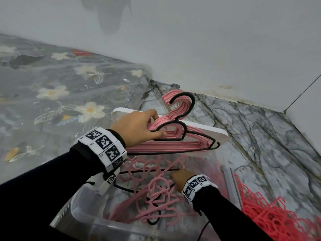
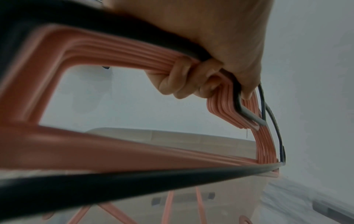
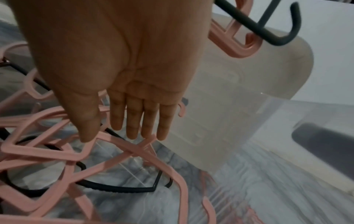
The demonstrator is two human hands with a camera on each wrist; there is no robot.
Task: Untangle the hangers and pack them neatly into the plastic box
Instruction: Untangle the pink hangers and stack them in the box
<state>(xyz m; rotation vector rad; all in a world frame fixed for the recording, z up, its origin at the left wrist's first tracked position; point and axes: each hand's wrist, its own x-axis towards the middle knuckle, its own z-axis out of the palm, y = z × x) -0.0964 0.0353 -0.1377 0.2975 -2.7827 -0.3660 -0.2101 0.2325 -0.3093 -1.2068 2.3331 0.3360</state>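
Head view: the left hand (image 1: 137, 126) is curled round a neat bundle of hangers (image 1: 175, 136), thin pink plastic ones stacked flush with one black wire-thin one on the near face, hooks all lined up. It's held up above the clear plastic box (image 1: 83, 211), whose white lid (image 1: 213, 132) stands behind the bundle. Down inside the box is a tangled pile of hangers (image 1: 156, 193), pink loops and black bars crossing every which way. The right hand (image 1: 178, 178) is down in that pile. The floor is grey marble-look, with a red plastic mesh (image 1: 271, 214) off to the right.

Left wrist view: fingers (image 2: 172, 81) wrap right round the bundle's ribbed pink shoulders (image 2: 118, 51), and the black hanger (image 2: 134, 178) runs along the edge.

Right wrist view: the right hand (image 3: 122, 84) is flat, fingers straight and together, tips touching a pink hanger (image 3: 57, 153) in the pile, gripping nothing. The box wall (image 3: 220, 115) sits just beside it, translucent and smooth.
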